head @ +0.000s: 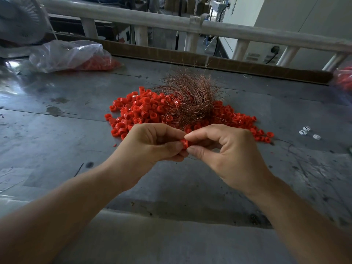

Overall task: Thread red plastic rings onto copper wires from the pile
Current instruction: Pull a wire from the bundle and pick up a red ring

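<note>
Red, centre frame: hold small red plastic ring (185, 144) pinched firmly between left hand (152, 147) and right hand (228, 149), just below heaped red rings (137, 111) and tangled thin copper wires (190, 92), and feed wire straight through.

rings (144, 109): glossy red plastic | wires (192, 96): thin coppery metal | table (57, 134): dull scuffed grey metal | bag (70, 54): clear plastic film

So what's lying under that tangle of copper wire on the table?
The copper wire tangle lies on top of the pile of red rings, which shows on both sides and through its loose strands. Its dense middle hides whatever lies directly beneath.
</note>
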`<state>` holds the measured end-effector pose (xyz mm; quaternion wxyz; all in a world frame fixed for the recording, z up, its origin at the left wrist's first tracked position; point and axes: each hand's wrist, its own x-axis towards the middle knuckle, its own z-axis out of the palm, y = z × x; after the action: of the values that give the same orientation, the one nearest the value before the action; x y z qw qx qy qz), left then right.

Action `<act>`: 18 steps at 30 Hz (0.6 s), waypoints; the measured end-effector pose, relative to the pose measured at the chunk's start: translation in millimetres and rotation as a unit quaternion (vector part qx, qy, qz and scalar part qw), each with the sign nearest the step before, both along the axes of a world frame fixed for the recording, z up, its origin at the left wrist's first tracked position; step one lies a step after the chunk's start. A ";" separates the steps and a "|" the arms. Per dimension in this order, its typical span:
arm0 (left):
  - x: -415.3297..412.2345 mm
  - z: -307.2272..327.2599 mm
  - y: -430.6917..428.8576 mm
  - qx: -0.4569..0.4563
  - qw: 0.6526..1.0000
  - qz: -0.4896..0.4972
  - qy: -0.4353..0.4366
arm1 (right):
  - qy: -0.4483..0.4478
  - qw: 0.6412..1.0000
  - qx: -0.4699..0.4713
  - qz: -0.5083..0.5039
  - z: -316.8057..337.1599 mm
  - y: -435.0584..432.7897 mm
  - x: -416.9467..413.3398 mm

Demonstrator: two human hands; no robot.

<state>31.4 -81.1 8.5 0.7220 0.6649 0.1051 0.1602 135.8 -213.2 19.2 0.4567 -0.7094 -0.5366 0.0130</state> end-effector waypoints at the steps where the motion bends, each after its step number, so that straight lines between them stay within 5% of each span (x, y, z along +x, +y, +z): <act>1: -0.3 0.4 -0.4 0.008 1.000 0.001 0.002 | -0.005 1.000 0.000 0.000 -0.2 0.0 -0.2; 14: -3.2 0.6 -6.4 0.048 0.999 0.016 0.005 | -0.062 0.998 0.027 0.002 -4.8 0.2 -3.4; 18: -4.1 1.8 -4.1 -0.027 1.000 -0.003 0.006 | -0.059 0.997 0.045 -0.006 -5.2 0.3 -4.6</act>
<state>27.4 -85.1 10.3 0.7397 0.6463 0.1115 0.1510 131.2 -212.9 14.0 0.4560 -0.6907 -0.5584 -0.0558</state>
